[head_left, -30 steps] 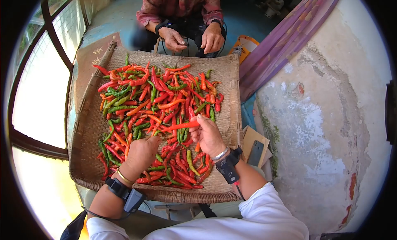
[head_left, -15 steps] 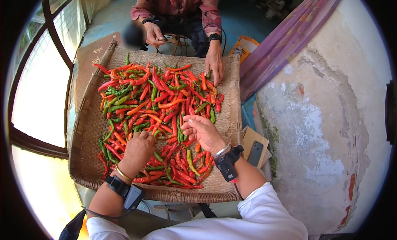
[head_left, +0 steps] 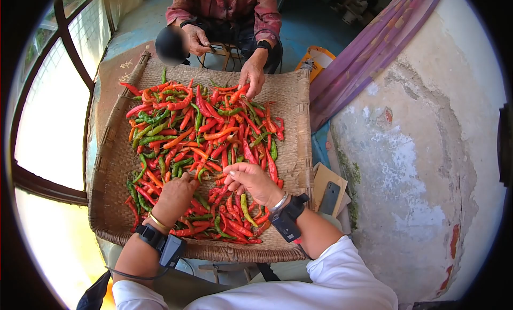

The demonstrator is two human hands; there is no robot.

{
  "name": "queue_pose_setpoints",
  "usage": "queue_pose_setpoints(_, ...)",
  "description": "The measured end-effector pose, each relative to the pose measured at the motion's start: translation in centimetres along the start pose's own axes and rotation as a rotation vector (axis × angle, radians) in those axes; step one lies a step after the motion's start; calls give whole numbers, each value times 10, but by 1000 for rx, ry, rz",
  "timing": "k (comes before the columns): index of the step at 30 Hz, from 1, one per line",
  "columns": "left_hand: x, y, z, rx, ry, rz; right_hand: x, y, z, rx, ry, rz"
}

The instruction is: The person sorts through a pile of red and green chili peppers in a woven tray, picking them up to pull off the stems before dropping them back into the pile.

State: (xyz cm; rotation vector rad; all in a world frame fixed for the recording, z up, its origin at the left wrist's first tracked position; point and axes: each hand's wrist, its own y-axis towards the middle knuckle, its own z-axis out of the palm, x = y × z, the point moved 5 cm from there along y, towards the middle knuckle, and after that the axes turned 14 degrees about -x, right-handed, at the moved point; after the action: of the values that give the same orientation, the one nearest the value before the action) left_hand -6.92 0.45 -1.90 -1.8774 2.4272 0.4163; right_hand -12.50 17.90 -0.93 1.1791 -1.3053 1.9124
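Observation:
Red, orange and green chili peppers [head_left: 200, 123] lie heaped over a woven tray [head_left: 112, 203]. My left hand [head_left: 175, 198] is low over the left-centre of the pile, its fingers curled down among the peppers; what they hold, if anything, is hidden. To its right, my right hand [head_left: 254, 183] is above the pile with thumb and fingers bent together; whether something thin is between them is too small to tell. A yellow-green pepper [head_left: 246, 209] lies just below my right hand.
Across the tray sits another person, one hand [head_left: 253, 77] at the peppers, the other [head_left: 195, 40] near a round dark blurred shape [head_left: 171, 44]. A phone [head_left: 329, 197] lies on cardboard at the right, beside the wall [head_left: 395, 166]. A purple curtain [head_left: 368, 48] hangs behind.
My right hand has moved slightly down and left. My left hand has barely shifted. The other person's hand has moved left along the tray's far side and is now at a red pepper.

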Motion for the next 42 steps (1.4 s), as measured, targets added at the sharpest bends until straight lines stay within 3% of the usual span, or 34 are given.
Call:
queue_pose_setpoints(11,-5,2,-3,93,170,118,-8,0,7,16,-105,-10)
queue_pose_setpoints(17,-16,15,-35,-82,23,158,-7,-2,11,13,-230,-78)
queue_pose_setpoints(19,-18,18,-50,-361,-169,152,-5,-4,14,11,-260,-123)
queue_pose_setpoints(20,-18,20,-52,-360,-168,152,-7,-3,14,11,-259,-123)
queue_pose_setpoints(23,-17,21,-52,-335,-216,140,-9,-3,17,13,-292,-177)
queue_pose_setpoints(25,-9,17,-30,-136,-136,-10,-9,-5,19,20,-292,-127)
queue_pose_setpoints(29,-2,8,-7,-113,-119,70,-14,-2,18,32,-274,-137)
queue_pose_setpoints(32,0,8,-2,28,-63,-3,-16,0,18,36,-295,-159)
queue_pose_setpoints(34,-2,6,6,139,30,98,-17,0,18,38,-393,-197)
queue_pose_setpoints(42,-9,0,-4,63,-100,134,-21,1,19,47,-424,-240)
